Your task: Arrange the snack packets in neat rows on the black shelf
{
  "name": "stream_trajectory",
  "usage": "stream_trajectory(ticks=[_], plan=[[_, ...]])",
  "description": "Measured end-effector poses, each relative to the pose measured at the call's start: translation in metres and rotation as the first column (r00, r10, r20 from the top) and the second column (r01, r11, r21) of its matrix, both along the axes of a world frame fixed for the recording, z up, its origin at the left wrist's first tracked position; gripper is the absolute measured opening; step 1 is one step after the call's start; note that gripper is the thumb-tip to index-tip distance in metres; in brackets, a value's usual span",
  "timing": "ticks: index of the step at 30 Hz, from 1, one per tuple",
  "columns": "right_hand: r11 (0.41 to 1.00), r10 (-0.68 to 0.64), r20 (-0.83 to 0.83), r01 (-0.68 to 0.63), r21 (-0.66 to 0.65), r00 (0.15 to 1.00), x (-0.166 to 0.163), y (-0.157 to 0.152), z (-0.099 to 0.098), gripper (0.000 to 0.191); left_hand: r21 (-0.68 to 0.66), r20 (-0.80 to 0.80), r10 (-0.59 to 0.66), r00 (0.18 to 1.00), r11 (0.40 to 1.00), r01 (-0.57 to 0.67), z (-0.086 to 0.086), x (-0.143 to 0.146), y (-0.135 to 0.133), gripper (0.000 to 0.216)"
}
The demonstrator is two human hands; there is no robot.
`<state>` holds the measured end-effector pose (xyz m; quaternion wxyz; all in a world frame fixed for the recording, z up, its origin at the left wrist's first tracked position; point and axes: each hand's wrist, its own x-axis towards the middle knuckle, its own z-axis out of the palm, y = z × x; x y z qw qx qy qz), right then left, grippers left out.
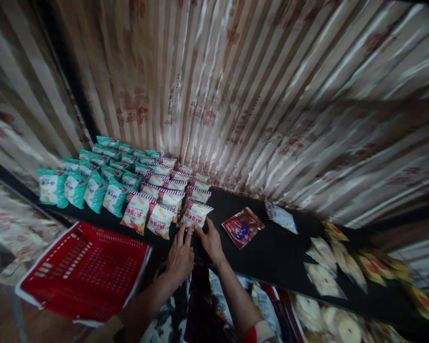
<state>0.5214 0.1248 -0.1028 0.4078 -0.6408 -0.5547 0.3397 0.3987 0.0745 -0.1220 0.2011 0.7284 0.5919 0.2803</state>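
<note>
A puffed snack bag (pixel 196 213) in white and red, with a striped top edge, stands upright at the front right of several matching bags (pixel 160 220) on the black shelf (pixel 271 259). My left hand (pixel 180 252) has its fingers closed together at the lower front edge of this bag. From the right side, my right hand (pixel 210 240) pinches its lower corner between thumb and fingers. To the left stand rows of teal snack bags (pixel 115 196). The bag's underside is hidden by my fingers.
Below the shelf on the left is a red basket (pixel 93 271) with a white rim. On the shelf to my right lie a dark red packet (pixel 242 227), a white-and-blue packet (pixel 281 216) and several clear-wrapped items (pixel 325 280). A striped curtain (pixel 214 90) hangs behind.
</note>
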Motion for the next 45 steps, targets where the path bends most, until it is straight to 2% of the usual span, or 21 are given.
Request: stream_trajectory(ticks=[4,10,13,16,21,27,30,33,37,42,45], plan=[[0.996,-0.056,-0.072,0.06,0.058,0.996,0.007,-0.011,-0.009,0.052,0.046,0.036,0.003,0.999,0.999,-0.005,-0.003,0.001,-0.003,0.062],[0.929,-0.273,0.131,0.226,0.292,0.953,0.059,-0.018,-0.016,0.039,0.127,0.091,0.015,0.996,0.992,-0.026,-0.006,0.005,-0.014,0.053],[0.869,-0.405,0.285,0.269,0.415,0.869,0.101,-0.015,-0.012,0.039,0.164,0.097,0.001,0.995,0.986,-0.017,-0.012,0.01,-0.023,0.046],[0.84,-0.493,0.449,0.273,0.47,0.745,0.145,-0.011,-0.007,0.04,0.2,0.115,-0.006,0.993,0.98,-0.017,-0.019,0.012,-0.03,0.041],[0.872,-0.489,0.665,0.32,0.37,0.564,0.209,-0.005,0.005,0.05,0.245,0.135,0.009,0.991,0.969,-0.042,-0.024,0.015,-0.028,0.038],[0.896,-0.397,0.786,0.387,0.22,0.474,0.253,0.008,0.017,0.058,0.323,0.12,0.042,0.992,0.943,-0.079,-0.026,0.018,-0.024,0.035],[0.903,-0.342,0.817,0.404,0.148,0.465,0.269,0.022,0.016,0.061,0.403,0.109,0.085,0.99,0.907,-0.122,-0.027,0.012,-0.023,0.033],[0.898,-0.302,0.817,0.433,0.071,0.492,0.282,0.035,0.012,0.061,0.463,0.093,0.127,0.988,0.872,-0.156,-0.028,0.006,-0.022,0.031],[0.906,-0.301,0.814,0.416,0.08,0.497,0.289,0.045,0.012,0.051,0.475,0.083,0.155,0.984,0.862,-0.176,-0.025,0.005,-0.023,0.03],[0.921,-0.273,0.834,0.382,0.082,0.479,0.29,0.034,0.022,0.047,0.435,0.087,0.146,0.985,0.885,-0.169,-0.017,0.013,-0.027,0.033],[0.916,-0.314,0.785,0.387,0.104,0.534,0.295,0.017,0.03,0.048,0.432,0.084,0.132,0.988,0.889,-0.156,-0.013,0.014,-0.03,0.033]])
